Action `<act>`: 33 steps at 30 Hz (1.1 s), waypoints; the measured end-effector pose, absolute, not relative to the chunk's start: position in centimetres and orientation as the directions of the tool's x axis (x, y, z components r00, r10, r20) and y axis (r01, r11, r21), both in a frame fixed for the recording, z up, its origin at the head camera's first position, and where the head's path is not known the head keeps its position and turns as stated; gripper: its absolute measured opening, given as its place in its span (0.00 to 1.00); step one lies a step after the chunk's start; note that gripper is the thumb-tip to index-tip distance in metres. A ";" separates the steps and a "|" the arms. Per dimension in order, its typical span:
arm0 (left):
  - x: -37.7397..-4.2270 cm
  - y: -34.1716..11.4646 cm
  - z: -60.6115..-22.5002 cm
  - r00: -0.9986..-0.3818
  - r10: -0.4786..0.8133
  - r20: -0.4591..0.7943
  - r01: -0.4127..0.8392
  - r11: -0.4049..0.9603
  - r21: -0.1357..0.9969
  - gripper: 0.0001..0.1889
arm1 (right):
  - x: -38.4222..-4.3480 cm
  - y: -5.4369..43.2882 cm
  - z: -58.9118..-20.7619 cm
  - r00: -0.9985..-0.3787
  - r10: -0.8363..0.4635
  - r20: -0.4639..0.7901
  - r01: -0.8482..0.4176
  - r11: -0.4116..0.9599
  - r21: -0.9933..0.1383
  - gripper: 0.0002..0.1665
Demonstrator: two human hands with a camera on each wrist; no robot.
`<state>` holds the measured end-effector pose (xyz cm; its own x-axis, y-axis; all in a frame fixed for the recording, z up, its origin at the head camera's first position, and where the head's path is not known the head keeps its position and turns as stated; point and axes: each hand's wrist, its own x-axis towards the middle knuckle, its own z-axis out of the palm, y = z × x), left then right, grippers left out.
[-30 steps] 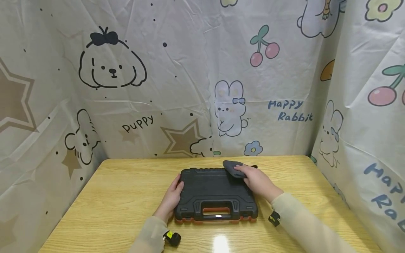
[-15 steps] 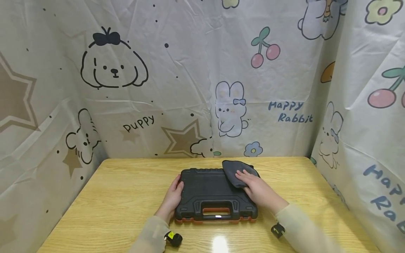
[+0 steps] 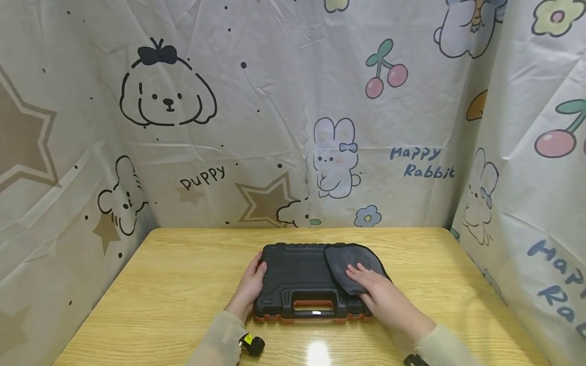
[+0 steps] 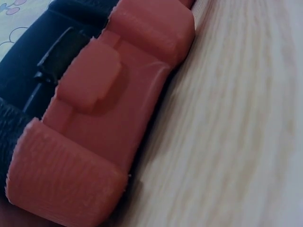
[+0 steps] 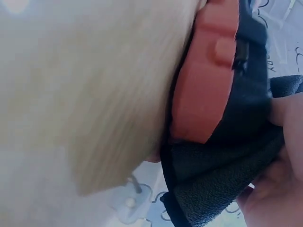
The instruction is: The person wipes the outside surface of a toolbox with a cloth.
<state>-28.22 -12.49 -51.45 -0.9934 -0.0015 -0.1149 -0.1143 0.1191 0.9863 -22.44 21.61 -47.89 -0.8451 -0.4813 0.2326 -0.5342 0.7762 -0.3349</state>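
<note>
A black tool case (image 3: pixel 297 264) with an orange-red base (image 4: pixel 113 104) lies flat on the table, its handle (image 3: pixel 313 311) facing me. My left hand (image 3: pixel 249 285) holds the case's left side, thumb at the lid's edge. On the right part of the lid lies a dark grey cloth (image 3: pixel 350 259) with a black border. My right hand (image 3: pixel 386 300) presses the cloth with fairly straight fingers, near the front right corner. In the right wrist view, a fold of the cloth (image 5: pixel 213 179) hangs past the case's end, beside the thumb and palm.
The case stands on a light wood table (image 3: pixel 183 284). Behind and at both sides hangs a pale curtain (image 3: pixel 256 127) with cartoon prints. A small black camera (image 3: pixel 253 344) is strapped to the left wrist.
My right hand has slid the cloth from the back right of the lid towards me, and the cloth has spread out flatter. My left hand keeps its place on the case.
</note>
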 end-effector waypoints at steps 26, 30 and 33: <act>-28.1 -12.6 -51.4 -0.991 -0.004 -0.137 -0.136 0.136 0.981 0.30 | -16.8 22.1 -46.6 -0.828 -0.552 0.102 -0.556 0.781 -0.284 0.34; -28.1 -12.6 -51.5 -0.991 -0.003 -0.137 -0.136 0.135 0.981 0.30 | -16.6 22.0 -46.3 -0.834 -0.549 0.057 -0.541 0.793 -0.281 0.34; -28.2 -12.6 -51.5 -0.990 0.002 -0.142 -0.141 0.133 0.981 0.30 | -16.4 22.0 -46.0 -0.839 -0.544 0.016 -0.526 0.804 -0.278 0.34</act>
<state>-28.18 -12.59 -51.51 -0.9898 0.0017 -0.1421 -0.1407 0.1333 0.9810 -16.41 21.97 -45.98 -0.8392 -0.5436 0.0161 -0.5261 0.8038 -0.2777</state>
